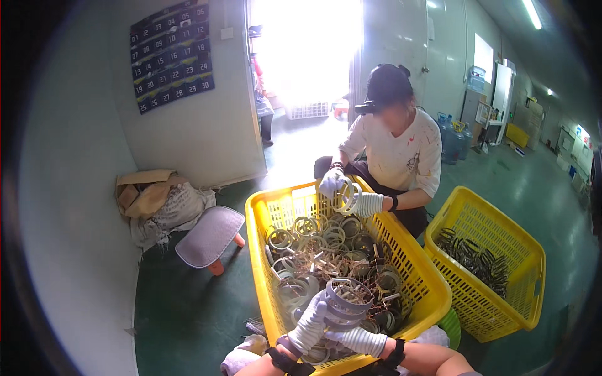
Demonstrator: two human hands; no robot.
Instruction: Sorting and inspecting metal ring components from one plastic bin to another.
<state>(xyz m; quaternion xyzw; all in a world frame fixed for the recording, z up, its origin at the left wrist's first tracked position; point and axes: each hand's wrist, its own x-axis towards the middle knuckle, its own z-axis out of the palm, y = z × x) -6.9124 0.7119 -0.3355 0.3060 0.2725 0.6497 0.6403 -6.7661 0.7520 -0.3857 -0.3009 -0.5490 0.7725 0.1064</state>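
Observation:
Both of my hands wear ribbed white gloves with dark wrist straps. My left hand (310, 323) is closed on the left side of several stacked grey rings (346, 315). From below, my right hand (362, 341) grips the lower edge of the same rings; its fingertips are partly hidden. Thin copper-coloured wires show inside and around the rings. Under my hands stands a yellow slotted basket (422, 289), full of pale and grey rings (305, 225) tangled with brown wire (326, 266) and short white pieces.
Across the basket a co-worker (395, 147) in white gloves holds pale rings (347, 197). At right, a second yellow basket (486, 216) contains dark curved pieces (473, 257). A low stool (210, 235) and a sack (172, 210) stand left, by the wall. Blue water bottles (454, 138) sit further back.

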